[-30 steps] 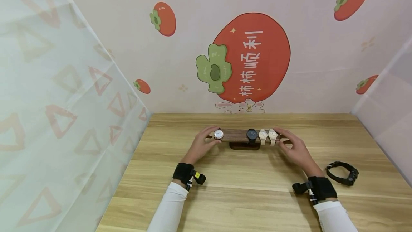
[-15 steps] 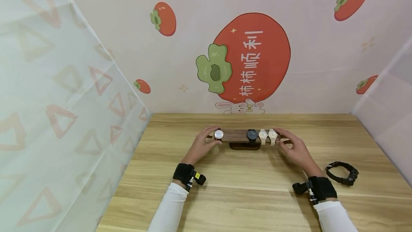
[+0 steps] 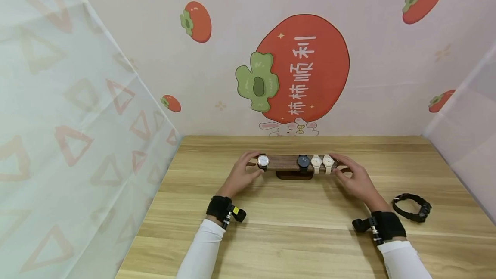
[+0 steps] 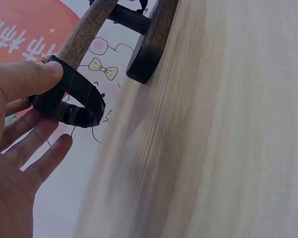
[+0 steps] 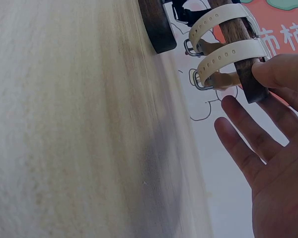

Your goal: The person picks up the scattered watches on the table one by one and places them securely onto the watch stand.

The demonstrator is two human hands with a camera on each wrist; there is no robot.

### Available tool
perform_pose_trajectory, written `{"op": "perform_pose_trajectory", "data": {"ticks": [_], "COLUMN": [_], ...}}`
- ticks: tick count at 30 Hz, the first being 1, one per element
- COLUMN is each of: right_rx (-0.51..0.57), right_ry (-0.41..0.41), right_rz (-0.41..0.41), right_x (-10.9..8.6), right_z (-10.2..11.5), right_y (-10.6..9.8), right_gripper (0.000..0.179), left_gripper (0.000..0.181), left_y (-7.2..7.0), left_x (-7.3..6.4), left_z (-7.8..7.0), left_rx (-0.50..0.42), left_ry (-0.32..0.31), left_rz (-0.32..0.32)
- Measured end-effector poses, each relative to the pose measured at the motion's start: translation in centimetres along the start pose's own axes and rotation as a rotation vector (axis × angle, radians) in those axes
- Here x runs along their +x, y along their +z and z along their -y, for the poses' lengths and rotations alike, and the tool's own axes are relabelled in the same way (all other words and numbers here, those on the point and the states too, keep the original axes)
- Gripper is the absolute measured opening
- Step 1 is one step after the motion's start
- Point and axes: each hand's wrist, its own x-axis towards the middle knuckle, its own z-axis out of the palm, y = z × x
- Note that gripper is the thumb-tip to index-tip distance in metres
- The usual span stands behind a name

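Observation:
A dark wooden watch stand [image 3: 282, 163] stands near the back of the table, its crossbar raised on a low base. At the bar's left end, my left hand [image 3: 239, 175] pinches a white-faced watch [image 3: 263, 161]; the left wrist view shows my thumb on its black strap [image 4: 84, 94]. My right hand [image 3: 356, 181] grips the bar's right end between thumb and fingers, beside a beige watch [image 3: 328, 161]. A second beige watch [image 3: 316, 162] and a dark-faced black watch [image 3: 303, 162] sit further left on the bar. Both beige straps show buckles in the right wrist view.
A black chunky watch [image 3: 412, 208] lies looped on the wooden table [image 3: 294, 236], to the right of my right forearm. Printed fabric walls [image 3: 217, 76] rise behind the table and along both sides.
My left hand has shifted very slightly left, and its thumb has drawn back a little from the watch's lower edge. The stand and my right hand look the same.

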Motion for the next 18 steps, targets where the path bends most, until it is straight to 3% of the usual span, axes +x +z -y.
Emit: {"op": "perform_pose_trajectory", "data": {"ticks": [7, 18], "right_rx": [0.001, 0.012], "right_ry": [-0.015, -0.019], "right_rz": [-0.003, -0.007], "right_x": [0.16, 0.21], "right_z": [-0.09, 0.05], "right_y": [-0.11, -0.17], "right_gripper": [0.05, 0.05], "left_gripper": [0.065, 0.065], "left_y": [0.11, 0.25], "left_x": [0.22, 0.35], "left_z": [0.3, 0.04], "left_rx": [-0.015, -0.039], "left_ry": [-0.027, -0.009], "left_rz": [-0.008, -0.008]}}
